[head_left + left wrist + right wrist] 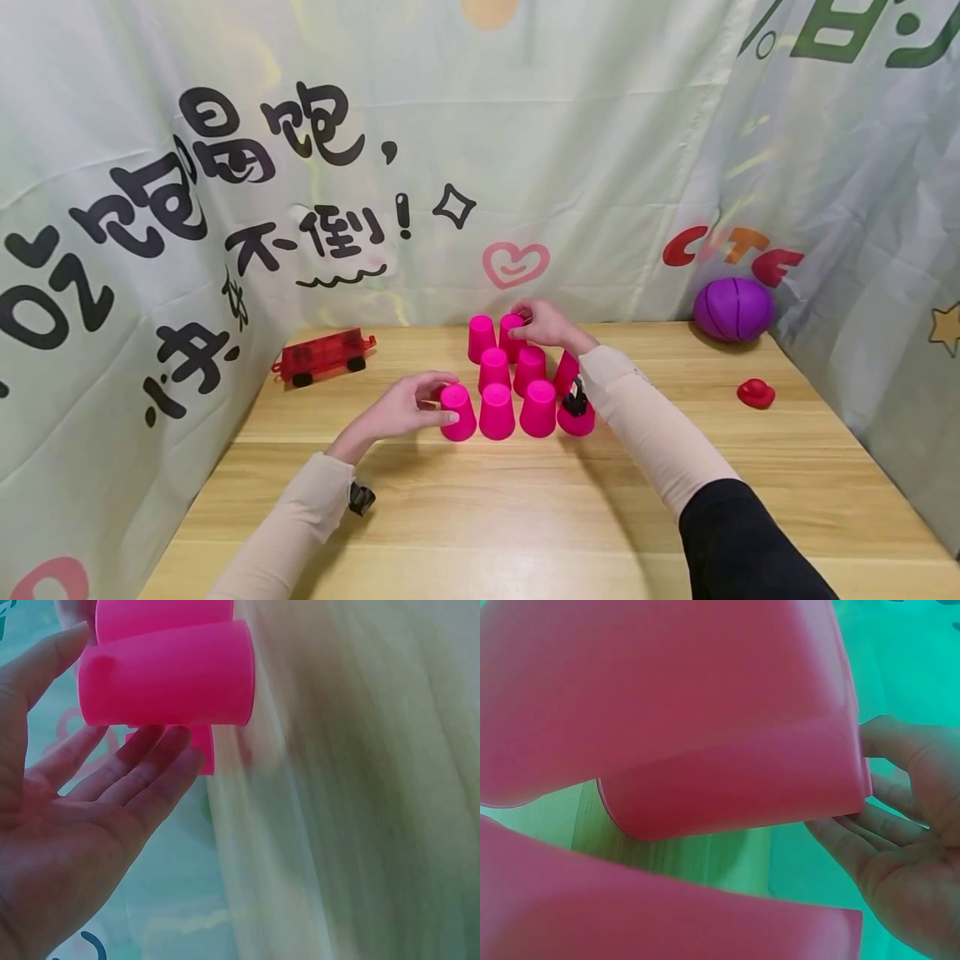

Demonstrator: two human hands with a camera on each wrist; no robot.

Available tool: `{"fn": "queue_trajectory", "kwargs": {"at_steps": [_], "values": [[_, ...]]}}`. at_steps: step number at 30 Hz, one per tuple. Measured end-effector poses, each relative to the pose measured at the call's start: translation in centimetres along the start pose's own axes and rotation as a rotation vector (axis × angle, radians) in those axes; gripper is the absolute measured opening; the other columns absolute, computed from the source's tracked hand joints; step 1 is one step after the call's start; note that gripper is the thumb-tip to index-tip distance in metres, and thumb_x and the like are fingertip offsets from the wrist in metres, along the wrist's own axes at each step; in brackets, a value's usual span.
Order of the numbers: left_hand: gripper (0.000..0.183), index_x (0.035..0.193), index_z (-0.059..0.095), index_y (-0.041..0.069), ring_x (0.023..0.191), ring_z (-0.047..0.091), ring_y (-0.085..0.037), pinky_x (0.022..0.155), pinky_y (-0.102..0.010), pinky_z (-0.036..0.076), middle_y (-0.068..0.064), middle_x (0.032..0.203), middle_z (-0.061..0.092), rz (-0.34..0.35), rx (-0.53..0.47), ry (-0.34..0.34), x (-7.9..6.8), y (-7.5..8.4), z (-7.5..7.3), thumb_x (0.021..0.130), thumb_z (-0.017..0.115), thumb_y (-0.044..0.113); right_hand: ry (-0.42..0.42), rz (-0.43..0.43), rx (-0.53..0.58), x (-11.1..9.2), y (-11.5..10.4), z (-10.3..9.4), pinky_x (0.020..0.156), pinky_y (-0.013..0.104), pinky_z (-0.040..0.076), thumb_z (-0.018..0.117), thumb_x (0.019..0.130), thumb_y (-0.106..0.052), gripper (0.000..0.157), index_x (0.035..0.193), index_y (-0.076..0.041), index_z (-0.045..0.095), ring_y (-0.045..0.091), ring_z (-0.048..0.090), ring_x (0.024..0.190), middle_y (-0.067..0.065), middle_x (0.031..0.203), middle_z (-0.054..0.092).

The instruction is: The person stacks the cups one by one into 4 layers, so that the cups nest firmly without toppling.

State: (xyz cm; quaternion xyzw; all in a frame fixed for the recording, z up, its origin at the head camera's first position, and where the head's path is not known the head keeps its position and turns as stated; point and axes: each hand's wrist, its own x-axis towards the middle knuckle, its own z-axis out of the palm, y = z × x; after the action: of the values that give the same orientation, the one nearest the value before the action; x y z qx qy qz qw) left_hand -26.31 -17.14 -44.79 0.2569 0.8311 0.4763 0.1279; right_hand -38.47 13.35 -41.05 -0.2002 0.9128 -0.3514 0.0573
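Note:
Several pink cups stand upside down in rows on the table. Around the front-left cup [458,414] is my left hand [401,406], thumb across its near side and fingers behind it. The left wrist view shows those fingers extended along the pink cup [169,675]. At the back, my right hand [547,323] holds the upper part of a back-row cup [511,342] between thumb and fingers. Another back-row cup [481,340] stands just left of it. In the right wrist view the held cup [742,784] is partly covered by a nearer one [652,682].
A red toy wagon [322,356] lies at the back left of the wooden table [465,533]. A purple ball [733,309] and a small red hat-shaped thing [755,393] are on the right. Printed cloth walls [600,150] enclose the table. My right forearm hides part of the rightmost cups.

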Motion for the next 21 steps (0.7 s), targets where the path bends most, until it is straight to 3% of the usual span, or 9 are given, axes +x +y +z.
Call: {"fn": "queue_trajectory", "kwargs": {"at_steps": [8,21], "values": [[0.060,0.143,0.059,0.005,0.118,0.070,-0.029,0.105,-0.047,0.059,-0.014,0.129,0.071,-0.024,-0.009,0.000,-0.08,-0.28,0.45,0.091,0.084,0.018,-0.004,0.011,0.008,0.04,0.16,-0.06,0.107,0.049,0.056,0.075,0.095,-0.016,0.052,0.138,0.008,0.058,0.040,0.064,0.122,0.027,0.133,0.066],[0.053,0.138,0.063,0.005,0.114,0.071,-0.028,0.101,-0.045,0.061,-0.013,0.124,0.073,-0.057,-0.009,0.078,0.08,-0.37,0.91,0.092,0.083,0.019,0.003,0.019,0.036,-0.79,-0.12,-0.65,0.111,0.053,0.053,0.072,0.097,-0.017,0.058,0.144,0.011,0.052,0.046,0.060,0.131,0.032,0.140,0.061]]}}
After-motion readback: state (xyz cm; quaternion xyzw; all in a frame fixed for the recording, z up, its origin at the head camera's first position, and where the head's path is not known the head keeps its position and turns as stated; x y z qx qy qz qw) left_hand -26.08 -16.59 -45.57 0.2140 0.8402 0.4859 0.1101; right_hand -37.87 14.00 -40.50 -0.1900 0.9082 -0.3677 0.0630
